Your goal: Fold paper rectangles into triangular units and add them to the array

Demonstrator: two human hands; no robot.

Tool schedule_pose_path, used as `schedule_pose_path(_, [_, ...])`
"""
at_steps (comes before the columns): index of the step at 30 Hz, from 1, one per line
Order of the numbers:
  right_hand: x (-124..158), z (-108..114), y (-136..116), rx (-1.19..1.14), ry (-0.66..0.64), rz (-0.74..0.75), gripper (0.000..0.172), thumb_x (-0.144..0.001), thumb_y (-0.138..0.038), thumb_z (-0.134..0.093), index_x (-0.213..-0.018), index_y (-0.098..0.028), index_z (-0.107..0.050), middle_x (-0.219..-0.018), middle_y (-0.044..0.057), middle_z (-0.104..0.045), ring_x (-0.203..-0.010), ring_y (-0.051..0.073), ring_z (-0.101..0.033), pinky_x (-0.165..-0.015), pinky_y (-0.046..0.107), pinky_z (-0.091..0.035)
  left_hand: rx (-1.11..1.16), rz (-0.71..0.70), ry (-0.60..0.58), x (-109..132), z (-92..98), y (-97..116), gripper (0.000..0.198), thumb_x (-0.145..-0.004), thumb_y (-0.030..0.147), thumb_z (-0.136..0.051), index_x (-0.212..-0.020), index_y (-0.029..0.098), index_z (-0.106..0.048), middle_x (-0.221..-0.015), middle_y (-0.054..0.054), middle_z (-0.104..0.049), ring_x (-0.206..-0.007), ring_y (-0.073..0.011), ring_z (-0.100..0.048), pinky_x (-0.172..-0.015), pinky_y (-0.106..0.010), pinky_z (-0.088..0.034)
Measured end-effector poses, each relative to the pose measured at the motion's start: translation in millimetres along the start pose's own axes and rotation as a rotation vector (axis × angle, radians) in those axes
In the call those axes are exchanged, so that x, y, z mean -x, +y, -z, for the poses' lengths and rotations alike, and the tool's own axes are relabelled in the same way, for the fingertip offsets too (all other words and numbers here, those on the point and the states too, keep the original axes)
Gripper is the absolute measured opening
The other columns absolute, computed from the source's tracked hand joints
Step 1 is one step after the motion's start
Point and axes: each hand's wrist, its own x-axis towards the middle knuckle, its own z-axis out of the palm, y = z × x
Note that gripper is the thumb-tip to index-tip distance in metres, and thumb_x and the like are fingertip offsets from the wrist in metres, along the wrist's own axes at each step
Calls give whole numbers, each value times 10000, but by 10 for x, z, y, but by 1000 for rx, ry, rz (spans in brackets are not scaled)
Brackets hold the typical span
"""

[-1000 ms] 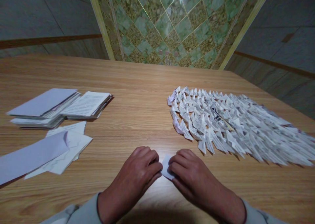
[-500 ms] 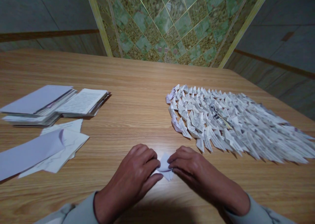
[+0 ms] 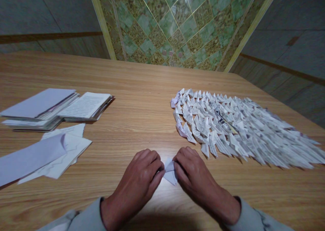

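Between my two hands, close to the table's near side, is a small folded piece of white paper [image 3: 170,171] with creased, pointed edges. My left hand [image 3: 142,176] pinches its left side, fingers curled and thumb pressed in. On the other side my right hand [image 3: 193,176] grips the paper's right edge with bent fingers. The fingertips cover both outer ends of the fold, so only the middle shows. Beyond my right hand spreads a large group of folded paper boats [image 3: 228,126], standing in tight rows.
To the left lie a stack of paper sheets [image 3: 38,104] and a printed stack [image 3: 86,105] beside it. In front of them are a loose white strip [image 3: 30,161] and some torn sheets [image 3: 76,143]. The wooden table [image 3: 137,78] reaches back toward a tiled wall panel.
My right hand has turned and its wrist has swung inward, to the left. My left thumb has closed up against the paper. The paper's lower flap now shows as a wider triangle.
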Motion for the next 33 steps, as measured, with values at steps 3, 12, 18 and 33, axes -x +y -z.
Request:
schedule_pose_path(3, [-19, -9, -4, 68, 10, -21, 160, -945, -85, -551, -813, -171, -582, -824, 47, -566, -805, 219, -492, -725, 344, -348, -19, 24, 15, -15, -23, 12, 157, -978, 188, -544, -846, 178, -628, -898, -66, -599, -848, -257, -530, -759, -398, -413])
schedule_pose_path(12, [-57, -49, 14, 203, 46, -46, 135, -913, -189, -716, -815, -183, -622, -820, 37, -630, -789, 224, -520, -706, 342, -324, -64, 57, 53, -22, -77, 29, 128, -929, 133, -576, -813, 187, -585, -890, -55, -594, -852, -250, -532, -753, -389, -418])
schedule_pose_path(18, [-69, -75, -5, 249, 59, -96, 181, -857, -184, -781, -836, -196, -602, -825, 28, -660, -785, 234, -535, -698, 347, -315, -120, 101, 49, -51, -81, 49, 126, -892, 145, -623, -797, 199, -561, -862, -38, -589, -828, -243, -532, -727, -373, -422])
schedule_pose_path(33, [-72, -113, 10, 191, 96, -55, 186, -877, -145, -754, -822, -191, -582, -823, 27, -647, -781, 224, -536, -699, 336, -323, 19, 112, 36, -51, -81, 37, 126, -892, 166, -693, -921, 187, -573, -959, -49, -607, -915, -266, -559, -819, -426, -441])
